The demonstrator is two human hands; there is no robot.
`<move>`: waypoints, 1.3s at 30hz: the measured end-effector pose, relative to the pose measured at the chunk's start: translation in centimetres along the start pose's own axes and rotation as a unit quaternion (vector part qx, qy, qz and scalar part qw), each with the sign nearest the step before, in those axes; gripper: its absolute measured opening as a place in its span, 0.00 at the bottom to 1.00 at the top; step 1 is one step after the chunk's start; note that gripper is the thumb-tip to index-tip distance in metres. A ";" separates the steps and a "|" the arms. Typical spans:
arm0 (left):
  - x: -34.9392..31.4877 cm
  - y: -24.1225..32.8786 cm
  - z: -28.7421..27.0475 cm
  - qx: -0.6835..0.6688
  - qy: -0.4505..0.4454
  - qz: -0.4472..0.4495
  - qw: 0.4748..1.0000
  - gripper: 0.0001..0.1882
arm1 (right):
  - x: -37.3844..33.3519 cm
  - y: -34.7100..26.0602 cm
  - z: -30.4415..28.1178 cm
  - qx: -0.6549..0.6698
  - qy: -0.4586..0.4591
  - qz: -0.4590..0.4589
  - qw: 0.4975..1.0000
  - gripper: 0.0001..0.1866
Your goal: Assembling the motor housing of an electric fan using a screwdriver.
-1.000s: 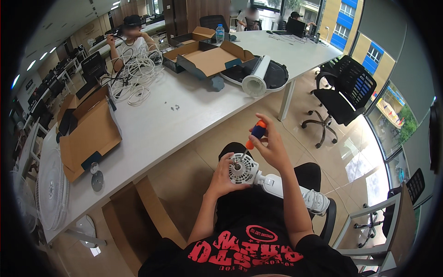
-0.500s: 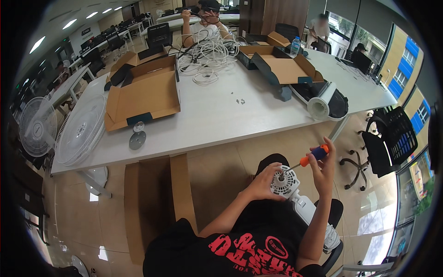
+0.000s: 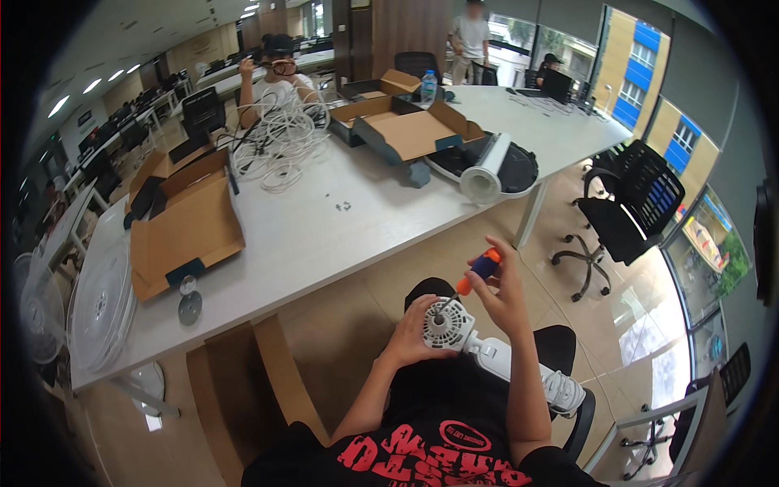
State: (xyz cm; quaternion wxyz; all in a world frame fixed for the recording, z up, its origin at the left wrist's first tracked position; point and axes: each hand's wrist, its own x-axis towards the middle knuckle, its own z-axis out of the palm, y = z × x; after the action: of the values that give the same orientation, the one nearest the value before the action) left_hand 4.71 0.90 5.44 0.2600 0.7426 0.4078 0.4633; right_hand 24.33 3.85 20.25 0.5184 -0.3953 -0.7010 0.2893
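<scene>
- Two hands in play, and here's the left hand [image 3: 408, 334], fingers bent in a wide curve round the left side of the white fan motor housing [image 3: 449, 325], thumb along its lower edge: a steady grip.
- Over to the right hand [image 3: 506, 294], and its fingers are closed round the orange-and-blue handle of a screwdriver [image 3: 485, 265], thumb pressed against the grip.
- The screwdriver leans, its shaft slanting down and left to the slotted face of the housing, close by the hub; whether the tip sits in a screw is too small to tell.
- The housing is up above the lap, slotted face upward, and its white fan stand [image 3: 493, 358] runs off to the lower right, beneath the right forearm, with a bundled white cord [image 3: 561, 391] at the far end.
- Beyond, on the white worktop [image 3: 284, 243]: a few tiny metal pieces [image 3: 343, 207] in a loose cluster, an opened cardboard box [image 3: 187, 243] to the left, and a white tube [image 3: 487, 169] lying at the right.
</scene>
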 end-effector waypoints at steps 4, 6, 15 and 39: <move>0.0 0.0 0.0 -0.004 -0.006 -0.013 1.000 0.65 | 0.1 -0.2 -0.3 -0.013 -0.001 -0.014 1.000 0.36; 0.1 0.0 0.1 0.002 -0.009 -0.014 1.000 0.65 | 0.1 -0.3 -0.4 -0.003 -0.004 -0.013 1.000 0.36; 0.0 -0.1 0.1 -0.005 -0.005 -0.023 1.000 0.65 | 0.0 -0.5 -0.8 -0.004 0.006 -0.018 1.000 0.37; -0.3 -0.7 0.5 -0.014 0.002 -0.020 1.000 0.58 | 0.0 -0.4 -1.1 0.005 0.028 -0.026 0.999 0.37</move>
State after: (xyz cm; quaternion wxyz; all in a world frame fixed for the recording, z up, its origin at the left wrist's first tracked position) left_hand 4.83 0.99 4.57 0.2787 0.7295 0.4163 0.4656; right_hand 25.31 3.60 20.93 0.5475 -0.3824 -0.6945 0.2679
